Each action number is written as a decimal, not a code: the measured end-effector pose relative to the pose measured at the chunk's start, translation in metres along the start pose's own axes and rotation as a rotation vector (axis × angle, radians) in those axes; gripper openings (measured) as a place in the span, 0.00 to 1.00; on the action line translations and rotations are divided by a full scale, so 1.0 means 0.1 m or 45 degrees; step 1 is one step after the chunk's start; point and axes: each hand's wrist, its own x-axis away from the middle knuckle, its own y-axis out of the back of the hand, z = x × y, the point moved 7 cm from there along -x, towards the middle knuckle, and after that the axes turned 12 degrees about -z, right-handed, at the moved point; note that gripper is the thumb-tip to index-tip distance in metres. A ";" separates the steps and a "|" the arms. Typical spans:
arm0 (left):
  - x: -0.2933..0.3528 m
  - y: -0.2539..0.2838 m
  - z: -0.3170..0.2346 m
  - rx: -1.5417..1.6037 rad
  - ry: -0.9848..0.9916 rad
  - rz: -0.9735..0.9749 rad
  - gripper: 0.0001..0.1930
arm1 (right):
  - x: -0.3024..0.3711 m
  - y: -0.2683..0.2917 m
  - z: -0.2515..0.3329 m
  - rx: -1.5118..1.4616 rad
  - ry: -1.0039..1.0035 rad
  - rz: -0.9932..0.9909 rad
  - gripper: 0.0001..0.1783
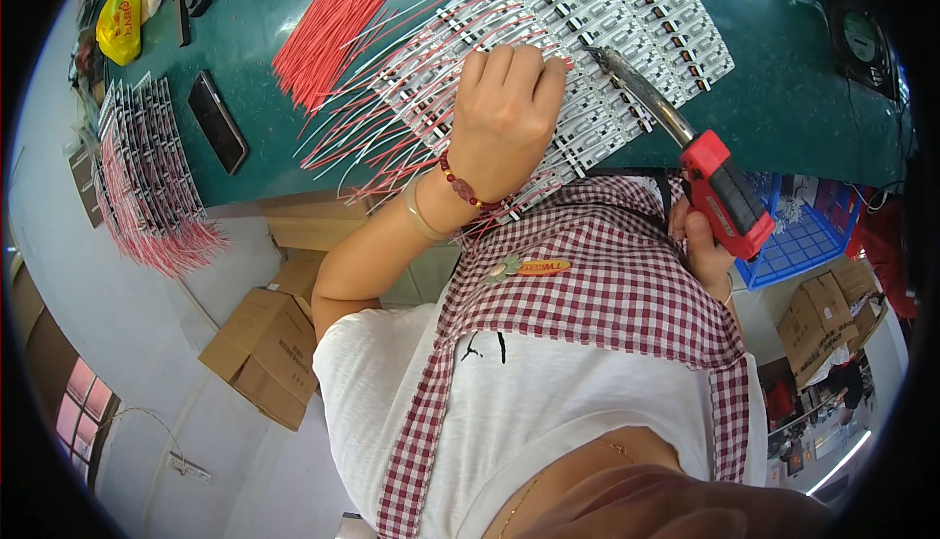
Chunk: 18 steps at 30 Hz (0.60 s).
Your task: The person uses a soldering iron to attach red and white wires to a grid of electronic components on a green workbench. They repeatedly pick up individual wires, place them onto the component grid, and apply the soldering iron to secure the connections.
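Green and smooth, the surface (783,98) filled the upper half of the view. A soldering iron (676,133) with a red handle and a long grey metal shaft lay slanted across the surface edge at about two o'clock from the picture's middle, its long axis running from the handle at the lower right to the tip at the upper left, the tip pointing toward ten o'clock. That tip met a sheet of small white circuit strips (607,20), laid in rows with dark parts on them and thin white and red wires trailing off toward seven o'clock. The right hand (707,250) was wrapped around the red handle, fingers closed on it. The left hand (504,108) lay flat on the strips just left of the tip, fingers together and pressed down, a bead bracelet at the wrist. A bundle of loose red wires (323,30) lay at eleven o'clock, a black phone (217,120) at nine o'clock, and a stack of wired strips (147,177) beside it. A blue slotted crate (798,240) at three o'clock held small whitish parts. Brown cardboard boxes (264,348) stood below the surface.
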 end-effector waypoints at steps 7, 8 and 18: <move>-0.03 -0.01 -0.01 -0.040 -0.024 0.004 0.07 | 0.01 -0.01 -0.01 0.149 0.176 -0.059 0.28; -0.02 -0.01 -0.01 -0.039 -0.018 0.011 0.07 | 0.02 0.00 -0.02 0.151 0.171 -0.072 0.28; -0.02 0.04 -0.03 -0.004 -0.028 -0.014 0.11 | 0.05 0.02 -0.06 0.110 0.124 -0.054 0.27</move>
